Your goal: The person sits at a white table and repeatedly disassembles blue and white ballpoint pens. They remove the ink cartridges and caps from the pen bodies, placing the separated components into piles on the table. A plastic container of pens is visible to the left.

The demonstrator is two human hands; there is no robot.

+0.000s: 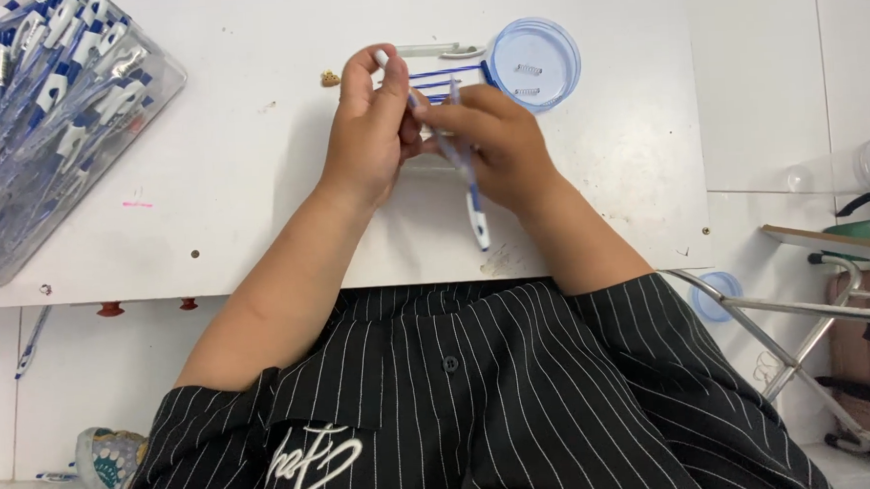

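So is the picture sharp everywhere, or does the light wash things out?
Head view: even, bright light, soft shadows under the hands; left hand and right hand look slightly soft, the pen too; the clear bin of pens shows small glints; the white table is near washed out.

Blk pinstripe button shirt, short sleeves.

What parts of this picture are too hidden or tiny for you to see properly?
- Head view: where the left hand and right hand meet on the pen, the fingers hide how the parts join.
- Head view: the blue refills run behind the hands.
- Head view: the small springs in the round blue lid are too tiny to count surely.
- Head view: the clear bin of pens is cut off by the left edge.
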